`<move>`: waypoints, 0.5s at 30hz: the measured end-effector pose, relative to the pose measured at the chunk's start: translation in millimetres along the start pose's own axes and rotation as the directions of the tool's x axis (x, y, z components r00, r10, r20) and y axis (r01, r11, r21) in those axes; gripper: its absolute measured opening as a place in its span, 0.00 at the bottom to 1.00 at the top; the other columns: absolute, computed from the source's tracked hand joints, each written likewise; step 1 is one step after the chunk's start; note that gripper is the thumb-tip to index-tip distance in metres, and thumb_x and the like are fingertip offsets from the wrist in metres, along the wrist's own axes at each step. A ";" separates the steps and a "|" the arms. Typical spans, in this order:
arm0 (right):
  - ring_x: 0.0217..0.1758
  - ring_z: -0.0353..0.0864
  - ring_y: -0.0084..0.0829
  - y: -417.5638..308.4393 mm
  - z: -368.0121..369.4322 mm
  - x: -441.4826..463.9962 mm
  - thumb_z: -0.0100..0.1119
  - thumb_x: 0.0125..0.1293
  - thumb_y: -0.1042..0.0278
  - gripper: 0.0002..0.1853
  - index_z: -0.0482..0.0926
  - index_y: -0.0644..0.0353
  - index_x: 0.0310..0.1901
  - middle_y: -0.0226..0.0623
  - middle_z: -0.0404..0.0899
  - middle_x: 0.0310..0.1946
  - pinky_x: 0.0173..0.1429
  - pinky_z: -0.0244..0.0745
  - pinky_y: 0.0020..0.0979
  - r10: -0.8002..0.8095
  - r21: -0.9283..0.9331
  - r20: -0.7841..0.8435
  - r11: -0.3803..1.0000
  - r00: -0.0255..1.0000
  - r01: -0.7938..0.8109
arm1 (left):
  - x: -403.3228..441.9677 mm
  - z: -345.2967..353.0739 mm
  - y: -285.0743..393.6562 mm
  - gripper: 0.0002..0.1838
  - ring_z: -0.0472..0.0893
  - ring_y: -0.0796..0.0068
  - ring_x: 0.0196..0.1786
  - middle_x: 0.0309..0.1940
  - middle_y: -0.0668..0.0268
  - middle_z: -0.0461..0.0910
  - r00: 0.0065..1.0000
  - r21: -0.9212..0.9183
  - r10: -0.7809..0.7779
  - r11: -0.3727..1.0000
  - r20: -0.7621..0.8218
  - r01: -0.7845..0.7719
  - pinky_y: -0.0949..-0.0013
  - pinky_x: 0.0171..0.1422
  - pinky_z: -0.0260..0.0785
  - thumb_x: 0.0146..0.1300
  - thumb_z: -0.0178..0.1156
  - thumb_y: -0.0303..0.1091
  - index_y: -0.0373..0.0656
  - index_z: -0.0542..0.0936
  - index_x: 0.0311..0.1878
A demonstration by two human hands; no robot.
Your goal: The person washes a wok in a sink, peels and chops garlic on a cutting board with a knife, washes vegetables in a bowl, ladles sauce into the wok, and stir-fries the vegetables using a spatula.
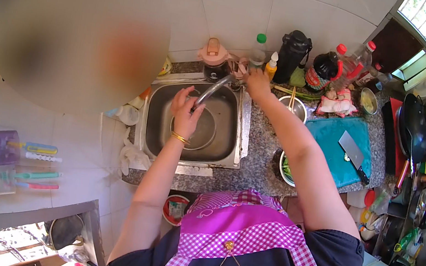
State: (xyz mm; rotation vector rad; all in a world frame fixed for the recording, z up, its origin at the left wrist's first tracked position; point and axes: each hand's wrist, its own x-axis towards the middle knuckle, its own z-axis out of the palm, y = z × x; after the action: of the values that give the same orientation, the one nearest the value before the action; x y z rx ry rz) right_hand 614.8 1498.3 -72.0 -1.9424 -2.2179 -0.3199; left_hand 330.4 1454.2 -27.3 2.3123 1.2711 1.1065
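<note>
Over the steel sink (pixel 156 124), my left hand (pixel 187 113) is at the end of the curved faucet spout (pixel 213 89). Its fingers and thumb are spread apart around the spout's tip, and a gold bangle circles the wrist. My right hand (pixel 258 86) reaches across the counter to the faucet's base, fingers curled at the handle, which they mostly hide. Behind the faucet stand a pink-lidded jug (pixel 214 55) and a green-capped bottle (pixel 259 51). A yellow bottle (pixel 271 67) is just beyond my right hand. Whether water runs I cannot tell.
A cleaver (pixel 352 151) lies on a teal cutting board (pixel 330 130) at the right. Chopsticks rest in a metal bowl (pixel 299 110); a bowl of greens (pixel 286 172) sits partly under my right arm. A black flask (pixel 294 54) and several bottles line the wall.
</note>
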 end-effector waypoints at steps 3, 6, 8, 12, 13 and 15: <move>0.51 0.72 0.38 8.7 -31.0 12.8 0.68 0.46 0.60 0.18 0.79 0.53 0.41 0.36 0.75 0.42 0.54 0.65 0.43 0.088 0.105 0.000 0.991 0.996 -0.088 | -5.2 -1.3 -7.2 0.11 0.62 0.57 0.65 0.62 0.68 0.67 1.000 0.104 -0.031 0.994 -0.006 0.031 0.50 0.68 0.48 0.54 0.63 0.40 0.46 0.78 0.37; 0.49 0.73 0.39 13.0 -12.4 6.8 0.72 0.43 0.59 0.17 0.79 0.50 0.36 0.35 0.74 0.39 0.50 0.67 0.42 0.223 0.276 -0.043 0.940 0.974 -0.202 | -9.6 -4.5 -8.5 0.11 0.60 0.58 0.68 0.64 0.71 0.65 0.997 0.128 -0.075 0.989 0.033 0.070 0.43 0.69 0.44 0.54 0.63 0.42 0.48 0.78 0.38; 0.47 0.75 0.40 10.7 -2.6 6.5 0.71 0.45 0.59 0.16 0.80 0.50 0.36 0.35 0.75 0.37 0.49 0.68 0.42 0.295 0.330 -0.039 0.906 0.955 -0.266 | -6.3 -4.1 -2.4 0.12 0.58 0.58 0.69 0.65 0.71 0.64 0.995 0.135 -0.077 0.988 0.055 0.069 0.42 0.69 0.43 0.54 0.63 0.42 0.50 0.78 0.40; 0.44 0.79 0.43 -3.9 6.6 -3.3 0.67 0.50 0.58 0.13 0.80 0.51 0.36 0.39 0.79 0.36 0.46 0.72 0.42 0.436 0.403 0.093 0.806 0.895 -0.435 | -3.3 -3.6 21.4 0.20 0.59 0.56 0.68 0.66 0.65 0.62 0.996 0.271 -0.054 0.962 0.069 0.034 0.51 0.70 0.46 0.54 0.63 0.39 0.47 0.75 0.50; 0.43 0.79 0.44 -11.3 7.5 -8.2 0.66 0.52 0.58 0.12 0.81 0.52 0.37 0.39 0.80 0.37 0.46 0.73 0.42 0.473 0.420 0.177 0.757 0.863 -0.501 | -3.6 -2.2 27.7 0.23 0.60 0.54 0.68 0.66 0.62 0.62 0.997 0.324 -0.044 0.946 0.069 0.020 0.56 0.71 0.48 0.54 0.64 0.38 0.45 0.74 0.53; 0.42 0.81 0.44 -38.6 31.4 -25.3 0.60 0.58 0.59 0.10 0.81 0.53 0.39 0.41 0.82 0.38 0.45 0.76 0.42 0.407 0.363 0.475 0.717 0.780 -0.595 | -12.6 3.4 26.3 0.29 0.59 0.53 0.68 0.68 0.58 0.59 0.989 0.192 -0.146 0.971 -0.010 0.145 0.58 0.71 0.49 0.56 0.63 0.38 0.42 0.69 0.60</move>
State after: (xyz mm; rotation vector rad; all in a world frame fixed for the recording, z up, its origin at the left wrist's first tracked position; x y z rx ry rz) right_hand 580.2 1478.0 -110.8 -2.2982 -1.5612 0.6851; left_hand 344.6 1429.3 -21.0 2.3076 1.5818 0.9677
